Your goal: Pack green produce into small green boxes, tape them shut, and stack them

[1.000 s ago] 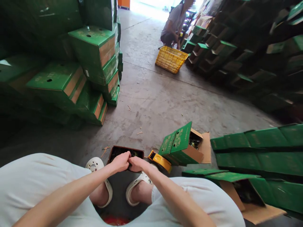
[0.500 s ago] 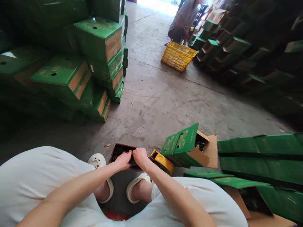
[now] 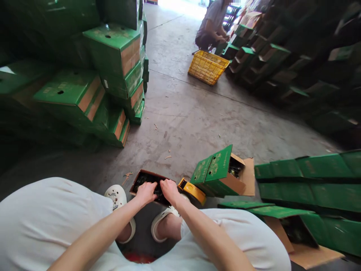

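Observation:
Between my feet, an open cardboard box [image 3: 137, 175] holds dark, glossy contents whose kind I cannot make out. My left hand [image 3: 146, 192] reaches over it, fingers bent down into the contents. Close beside it, my right hand [image 3: 168, 189] also curls downward at the box's right part; its fingertips are mostly hidden. What either hand grips is too dark to name. Just right of the box, a yellow tape dispenser [image 3: 194, 191] lies on the floor, near a green carton [image 3: 208, 171] with its end flap open and dark contents inside.
Green cartons [image 3: 113, 56] are stacked at the left. More green cartons [image 3: 307, 184] stand at the right, beside an open one [image 3: 282, 212]. Farther off, a yellow plastic crate [image 3: 208, 67] rests near a crouching person [image 3: 213, 24]. Paper scraps [image 3: 168, 157] litter the concrete floor.
My hands have drawn slightly apart over the box, the right one a little lower. The person in the back has raised their arms and torso. The view has shifted slightly.

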### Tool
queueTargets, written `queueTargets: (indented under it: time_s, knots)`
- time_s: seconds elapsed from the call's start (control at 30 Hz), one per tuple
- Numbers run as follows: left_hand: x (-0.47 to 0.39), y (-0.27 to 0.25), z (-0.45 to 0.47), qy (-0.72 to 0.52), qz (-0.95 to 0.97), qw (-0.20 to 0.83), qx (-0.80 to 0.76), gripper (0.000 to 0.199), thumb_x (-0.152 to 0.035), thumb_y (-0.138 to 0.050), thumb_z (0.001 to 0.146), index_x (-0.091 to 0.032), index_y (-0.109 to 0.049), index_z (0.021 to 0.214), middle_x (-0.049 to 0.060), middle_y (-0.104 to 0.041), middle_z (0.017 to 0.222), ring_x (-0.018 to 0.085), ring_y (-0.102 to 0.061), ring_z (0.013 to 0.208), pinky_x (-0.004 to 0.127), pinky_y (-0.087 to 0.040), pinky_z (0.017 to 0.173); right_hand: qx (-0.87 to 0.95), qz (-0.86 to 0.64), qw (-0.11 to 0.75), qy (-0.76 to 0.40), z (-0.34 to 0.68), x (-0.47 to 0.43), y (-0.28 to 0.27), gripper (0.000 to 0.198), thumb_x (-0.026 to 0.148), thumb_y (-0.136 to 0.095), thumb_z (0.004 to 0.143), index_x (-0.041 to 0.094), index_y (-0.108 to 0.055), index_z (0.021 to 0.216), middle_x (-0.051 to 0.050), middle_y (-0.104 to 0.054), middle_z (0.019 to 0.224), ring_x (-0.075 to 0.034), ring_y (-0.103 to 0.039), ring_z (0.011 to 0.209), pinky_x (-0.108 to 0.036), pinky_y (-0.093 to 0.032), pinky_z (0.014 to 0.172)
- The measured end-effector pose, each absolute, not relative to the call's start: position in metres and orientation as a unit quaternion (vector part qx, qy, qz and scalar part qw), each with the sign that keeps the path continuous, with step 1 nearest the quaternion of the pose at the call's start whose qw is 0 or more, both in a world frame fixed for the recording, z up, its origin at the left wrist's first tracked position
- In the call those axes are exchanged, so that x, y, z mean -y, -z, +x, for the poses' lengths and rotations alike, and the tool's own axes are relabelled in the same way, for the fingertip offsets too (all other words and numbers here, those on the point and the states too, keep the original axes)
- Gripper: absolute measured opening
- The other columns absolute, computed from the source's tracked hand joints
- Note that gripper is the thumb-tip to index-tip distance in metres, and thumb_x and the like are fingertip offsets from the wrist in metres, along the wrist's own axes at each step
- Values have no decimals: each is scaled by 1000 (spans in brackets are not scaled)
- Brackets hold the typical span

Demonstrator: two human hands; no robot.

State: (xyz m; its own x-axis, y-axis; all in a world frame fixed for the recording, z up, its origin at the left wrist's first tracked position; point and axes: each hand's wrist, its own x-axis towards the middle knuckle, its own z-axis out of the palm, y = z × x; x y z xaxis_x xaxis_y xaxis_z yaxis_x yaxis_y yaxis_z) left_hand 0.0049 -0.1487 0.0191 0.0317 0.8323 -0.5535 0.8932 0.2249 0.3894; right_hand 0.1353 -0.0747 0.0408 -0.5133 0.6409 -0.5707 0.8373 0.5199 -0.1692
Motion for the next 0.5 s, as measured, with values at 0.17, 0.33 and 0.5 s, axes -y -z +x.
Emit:
queueTargets:
  time_s: [0.17, 0.33, 0.5]
  knots:
    - [142, -38, -15, -21, 598, 349, -721, 36, -39, -68, 89, -28, -73, 123, 6, -76, 127, 25, -70, 121, 31, -53, 99, -816, 493, 216, 210, 139, 75, -48, 32, 5, -51, 99, 14, -74, 119, -20, -76, 121, -32, -73, 120, -39, -57, 100]
    - [139, -46, -58, -46, 525, 263, -808, 56, -40, -51, 100, -22, -48, 153, 17, -61, 150, 33, -57, 139, 43, -47, 108, -763, 581, 185, 213, 122, 99, -46, 32, 20, -58, 99, 14, -69, 129, -24, -72, 124, -33, -77, 111, -39, -60, 91]
    - [153, -27, -66, 1, 494, 306, -814, 33, -24, -51, 98, -22, -66, 128, 13, -78, 117, 27, -74, 113, 32, -52, 90, -735, 628, 124, 221, 123, 114, -45, 47, 19, -50, 99, 21, -62, 144, -22, -65, 140, -29, -75, 114, -38, -59, 96]
